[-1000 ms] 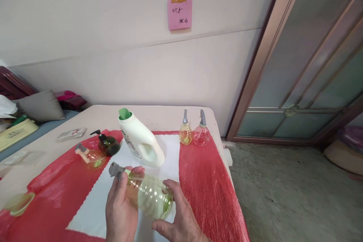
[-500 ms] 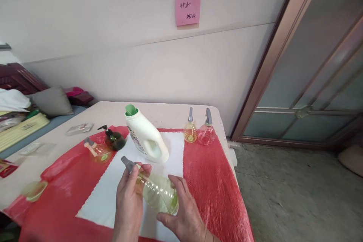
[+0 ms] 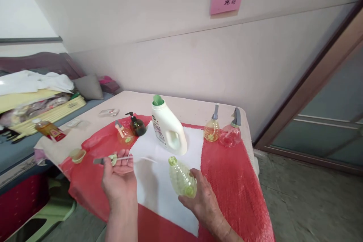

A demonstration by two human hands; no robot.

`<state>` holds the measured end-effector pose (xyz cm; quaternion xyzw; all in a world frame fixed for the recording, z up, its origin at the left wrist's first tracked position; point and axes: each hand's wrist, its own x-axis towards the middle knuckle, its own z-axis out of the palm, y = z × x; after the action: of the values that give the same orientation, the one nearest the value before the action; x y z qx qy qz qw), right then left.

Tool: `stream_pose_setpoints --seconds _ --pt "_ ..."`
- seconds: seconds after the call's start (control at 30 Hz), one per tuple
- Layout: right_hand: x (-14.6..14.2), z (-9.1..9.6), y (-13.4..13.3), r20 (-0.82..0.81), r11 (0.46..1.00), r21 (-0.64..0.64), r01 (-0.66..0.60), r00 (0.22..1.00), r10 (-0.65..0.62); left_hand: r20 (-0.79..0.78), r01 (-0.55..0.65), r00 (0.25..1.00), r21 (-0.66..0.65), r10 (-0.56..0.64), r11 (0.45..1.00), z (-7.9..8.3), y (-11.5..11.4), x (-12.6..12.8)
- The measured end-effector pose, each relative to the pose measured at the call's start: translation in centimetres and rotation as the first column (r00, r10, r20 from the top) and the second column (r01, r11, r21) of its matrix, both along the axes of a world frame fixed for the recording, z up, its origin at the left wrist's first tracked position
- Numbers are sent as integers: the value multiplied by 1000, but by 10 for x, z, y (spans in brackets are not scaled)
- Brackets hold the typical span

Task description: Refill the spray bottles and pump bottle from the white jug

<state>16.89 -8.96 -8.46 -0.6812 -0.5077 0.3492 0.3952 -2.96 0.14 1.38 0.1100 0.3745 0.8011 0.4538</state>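
In my left hand (image 3: 120, 174) lies a grey spray trigger head (image 3: 112, 160), pinched under the thumb, its thin dip tube pointing to the right over the open palm. My right hand (image 3: 202, 193) grips the lower part of a clear yellow-green spray bottle (image 3: 181, 177), tilted, with its neck bare. Both are held above a white cloth (image 3: 153, 196) on a red cover (image 3: 227, 189). Behind them stands a large white detergent jug (image 3: 168, 126) with a green spout and no cap on it.
Two spray bottles, one yellow (image 3: 211, 130) and one pink (image 3: 230, 135), stand at the back right. At left are a peach-toned spray bottle (image 3: 124, 134), a dark pump bottle (image 3: 138, 126), a small pale green cup (image 3: 77, 155) and an amber bottle (image 3: 49, 129) near the bed.
The spray head has come off the bottle; its tube is out. My left hand moved left with the head, my right kept the bottle. The view has turned left.
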Motion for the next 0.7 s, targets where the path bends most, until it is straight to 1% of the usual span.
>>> stream_pose_setpoints --seconds 0.07,0.1,0.2,0.33,0.43,0.5,0.57,0.63,0.7 --pt "0 -5 4 13 1000 26 7 1000 -8 15 -62 998 -13 62 998 2 1 -10" --pt "-2 -8 7 10 999 39 4 1000 -4 25 -73 997 -25 73 997 2 1 -13" --pt "-11 -20 15 1 998 64 -20 1000 20 61 -35 997 -48 38 998 1 1 -16" --pt "-27 -37 25 11 995 91 -28 1000 27 115 15 993 -53 -9 998 -1 1 -11" --pt "-33 -45 26 16 994 103 -24 1000 23 158 32 987 -58 -23 998 -1 2 -9" --pt "-31 -45 23 18 994 107 -27 1000 26 174 44 984 -65 -32 997 -1 2 -9" --pt "-25 -41 17 -10 993 118 -31 999 32 190 50 981 -77 -35 996 0 2 -10" --pt "-16 -32 12 -65 992 122 -24 997 32 211 45 977 -82 -27 996 1 3 -13" --pt "-8 -18 10 -113 994 109 -12 993 24 225 39 974 -78 -21 996 1 3 -15"
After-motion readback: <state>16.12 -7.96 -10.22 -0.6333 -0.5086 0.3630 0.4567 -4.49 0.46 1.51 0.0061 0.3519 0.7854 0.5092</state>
